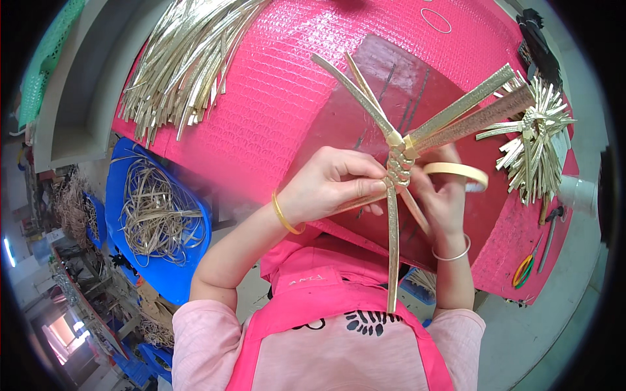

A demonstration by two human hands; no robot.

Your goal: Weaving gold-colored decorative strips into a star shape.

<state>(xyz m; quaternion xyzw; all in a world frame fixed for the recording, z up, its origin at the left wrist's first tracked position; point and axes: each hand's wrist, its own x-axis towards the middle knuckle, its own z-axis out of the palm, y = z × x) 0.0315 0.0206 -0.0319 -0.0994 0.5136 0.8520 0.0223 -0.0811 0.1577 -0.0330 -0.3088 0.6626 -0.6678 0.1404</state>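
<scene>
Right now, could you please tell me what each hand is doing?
Left hand: closed, pinching the golden woven strips at the braid.
Right hand: behind the strips, fingers on them; grip cannot be told clearly.

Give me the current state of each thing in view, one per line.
Left hand: pinching the gold woven strip piece at its braided middle.
Right hand: gripping the same piece from behind.
Gold woven strip piece: partly braided, loose ends fanning out.
Pile of loose gold strips: lying on the pink table cover.
Blue tub: holding tangled strips.
</scene>
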